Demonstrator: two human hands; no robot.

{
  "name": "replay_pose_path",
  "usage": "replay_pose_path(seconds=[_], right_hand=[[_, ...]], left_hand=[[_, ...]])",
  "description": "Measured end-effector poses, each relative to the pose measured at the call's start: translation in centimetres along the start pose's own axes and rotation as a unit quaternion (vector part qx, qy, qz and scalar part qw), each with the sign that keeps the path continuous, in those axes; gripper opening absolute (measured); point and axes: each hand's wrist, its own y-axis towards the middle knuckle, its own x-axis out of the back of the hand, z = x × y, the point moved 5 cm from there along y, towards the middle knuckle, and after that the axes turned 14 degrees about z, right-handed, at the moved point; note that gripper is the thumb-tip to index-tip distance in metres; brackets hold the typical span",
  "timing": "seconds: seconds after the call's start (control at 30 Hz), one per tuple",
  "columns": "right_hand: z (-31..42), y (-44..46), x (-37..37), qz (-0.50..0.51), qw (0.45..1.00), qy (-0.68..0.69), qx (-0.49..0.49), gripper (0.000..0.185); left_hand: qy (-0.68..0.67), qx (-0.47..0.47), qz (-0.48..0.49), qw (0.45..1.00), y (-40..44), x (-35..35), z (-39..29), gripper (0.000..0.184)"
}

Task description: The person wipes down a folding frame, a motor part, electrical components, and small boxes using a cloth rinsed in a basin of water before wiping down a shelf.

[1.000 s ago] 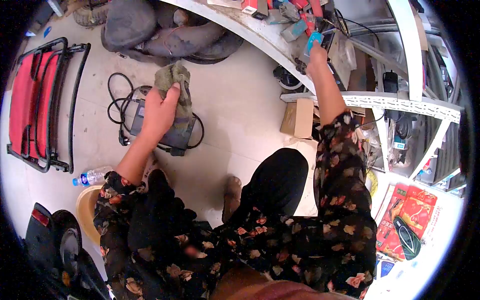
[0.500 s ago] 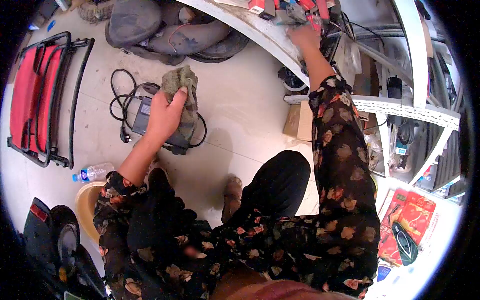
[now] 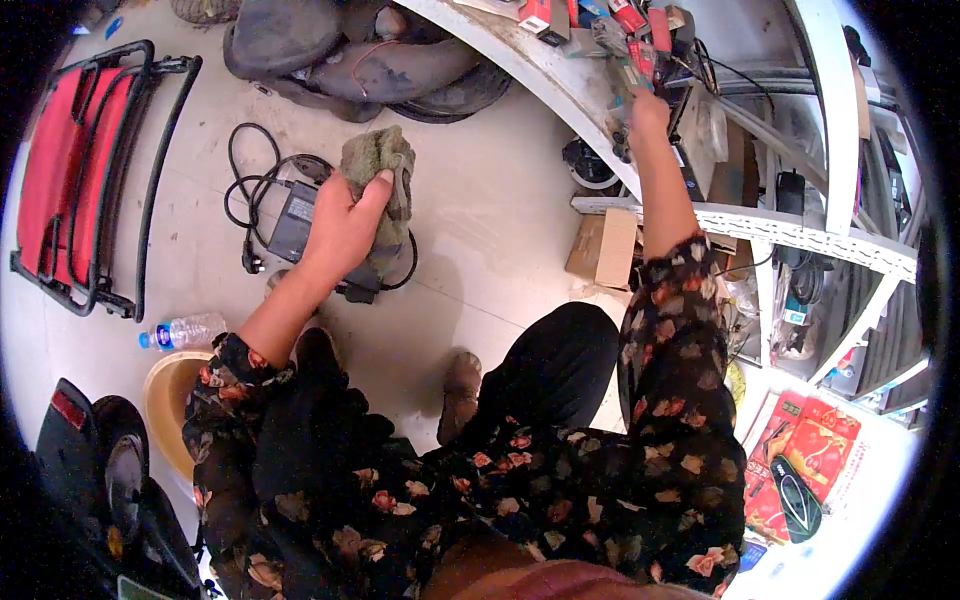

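Observation:
A folded grey-green cloth (image 3: 378, 152) is gripped in my left hand (image 3: 345, 225), the thumb pressed on top. Below it on the floor lies a black power adapter (image 3: 293, 222) with a coiled black cable (image 3: 236, 195). My right hand (image 3: 650, 115) reaches over the white shelf (image 3: 520, 50), its fingers drawn together around something small that I cannot make out. Close to those fingers are small red boxes (image 3: 628, 15) and clear plastic packets (image 3: 608, 38).
A red folding frame (image 3: 75, 170) lies at the left. Dark vehicle seat parts (image 3: 380, 75) are on the floor ahead. A water bottle (image 3: 190, 330) and a tan bucket (image 3: 165, 395) are beside my left arm. An open cardboard box (image 3: 605, 245) sits under the shelf.
My right hand has drawn back slightly toward me and right, its fingers now closed together at the shelf items. The left hand with the cloth has shifted slightly right in the view.

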Motion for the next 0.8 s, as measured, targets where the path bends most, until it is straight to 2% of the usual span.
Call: replay_pose_path(seconds=[0.03,0.13,0.2,0.27,0.37,0.47,0.53,0.57,0.6,0.67,0.7,0.8], right_hand=[[-0.7,-1.0,-0.2,0.042,0.981,0.189,-0.004,0.05],[0.4,-8.4,-2.0,0.122,0.887,0.431,0.11,0.047],[2.3,-14.0,-4.3,0.18,0.829,0.518,0.108,0.051],[2.5,-17.7,-6.7,0.29,0.785,0.54,0.094,0.058],[4.0,-23.5,-11.2,0.464,0.669,0.572,0.1,0.057],[3.5,-26.7,-15.3,0.383,0.723,0.574,-0.005,0.053],[3.2,-28.4,-16.6,0.359,0.777,0.517,-0.012,0.047],[2.7,-28.3,-17.4,0.357,0.799,0.484,-0.006,0.045],[2.4,-28.4,-18.0,0.354,0.82,0.45,0.0,0.043],[3.4,-29.1,-18.5,0.364,0.811,0.458,-0.021,0.036],[3.6,-29.2,-18.7,0.381,0.809,0.448,-0.014,0.036],[3.4,-29.3,-19.2,0.411,0.786,0.461,-0.021,0.035]], left_hand=[[0.001,0.01,0.002,1.0,0.0,0.1,0.2,0.026],[0.002,-0.011,-0.01,1.0,0.0,0.0,-0.6,0.025],[0.004,-0.043,-0.01,0.999,-0.5,-0.5,-1.5,0.025],[0.007,-0.083,0.007,0.997,-0.7,-1.5,-2.6,0.025],[0.11,-0.173,0.004,0.979,-1.6,-3.5,-5.2,0.027],[0.237,-0.265,-0.008,0.935,-2.7,-5.5,-7.1,0.032],[0.356,-0.338,0.034,0.871,-3.0,-6.4,-8.2,0.034],[0.41,-0.306,0.025,0.859,-2.4,-6.5,-7.2,0.038],[0.409,-0.265,0.003,0.873,-1.5,-5.7,-6.6,0.038],[0.403,-0.182,-0.04,0.896,0.2,-4.3,-5.5,0.038],[0.384,-0.17,-0.09,0.903,0.6,-3.4,-5.7,0.038],[0.391,-0.128,-0.108,0.905,3.0,-1.3,-5.4,0.041]])
